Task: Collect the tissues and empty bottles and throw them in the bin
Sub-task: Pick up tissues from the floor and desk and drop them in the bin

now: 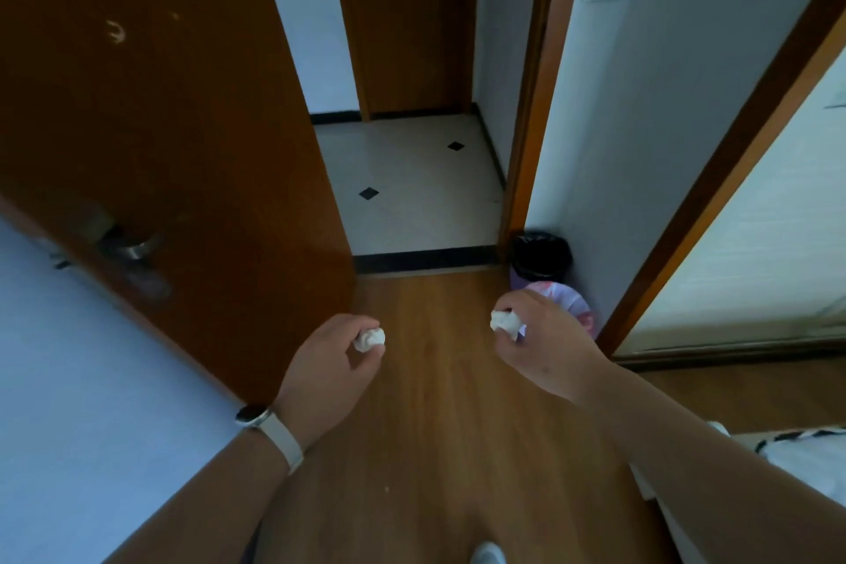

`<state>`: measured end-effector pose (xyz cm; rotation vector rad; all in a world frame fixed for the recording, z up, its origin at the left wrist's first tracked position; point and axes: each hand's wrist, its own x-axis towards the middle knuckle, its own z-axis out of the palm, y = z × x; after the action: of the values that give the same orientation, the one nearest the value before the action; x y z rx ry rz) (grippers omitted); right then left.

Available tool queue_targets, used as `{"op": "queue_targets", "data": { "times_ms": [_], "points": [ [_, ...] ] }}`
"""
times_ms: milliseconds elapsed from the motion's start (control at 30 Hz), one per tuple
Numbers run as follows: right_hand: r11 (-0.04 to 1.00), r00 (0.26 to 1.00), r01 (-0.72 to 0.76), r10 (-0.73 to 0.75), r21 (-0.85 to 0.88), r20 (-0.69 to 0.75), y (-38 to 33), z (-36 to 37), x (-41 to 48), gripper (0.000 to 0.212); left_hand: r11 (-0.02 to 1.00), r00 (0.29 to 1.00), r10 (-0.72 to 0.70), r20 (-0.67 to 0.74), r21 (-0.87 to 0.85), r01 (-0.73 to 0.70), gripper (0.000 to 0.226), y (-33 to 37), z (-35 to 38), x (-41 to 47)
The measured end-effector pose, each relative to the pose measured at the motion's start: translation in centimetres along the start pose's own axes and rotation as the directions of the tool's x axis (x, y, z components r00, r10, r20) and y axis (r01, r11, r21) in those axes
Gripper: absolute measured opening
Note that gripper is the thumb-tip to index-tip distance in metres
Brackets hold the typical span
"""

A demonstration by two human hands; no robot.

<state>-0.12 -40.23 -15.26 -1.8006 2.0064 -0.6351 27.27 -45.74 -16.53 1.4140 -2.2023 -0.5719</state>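
Note:
My left hand (pixel 332 369) is closed around a crumpled white tissue (pixel 370 338), held over the wooden floor. My right hand (pixel 545 348) grips another crumpled white tissue (pixel 506 321) a little further right. Just beyond the right hand, against the wall by the doorway, stands a small bin with a black liner (pixel 540 254). In front of it lies a pale pink-and-white bag or bin (pixel 574 302), partly hidden by my right hand. No bottles are in view.
An open brown door (pixel 183 128) with a metal handle (pixel 132 247) stands on the left. A tiled hallway (pixel 412 183) lies ahead past a black threshold. A wood-framed panel (pixel 732 220) is on the right, and a white bed edge (pixel 801 458) at lower right.

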Motion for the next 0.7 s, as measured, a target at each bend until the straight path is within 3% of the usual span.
{"op": "queue_targets", "data": {
  "times_ms": [400, 700],
  "points": [
    [0.972, 0.970, -0.224, 0.216, -0.072, -0.109, 8.0, -2.2, 11.7, 0.036, 0.986, 0.980, 0.161, 0.113, -0.052, -0.156, 0.027, 1.3, 4.8, 18.8],
    [0.926, 0.910, -0.371, 0.348, -0.070, -0.224, 8.8, -1.4, 20.7, 0.032, 0.912, 0.890, 0.402, 0.215, -0.180, -0.368, 0.027, -3.6, 7.5, 36.3]
  ]
}}
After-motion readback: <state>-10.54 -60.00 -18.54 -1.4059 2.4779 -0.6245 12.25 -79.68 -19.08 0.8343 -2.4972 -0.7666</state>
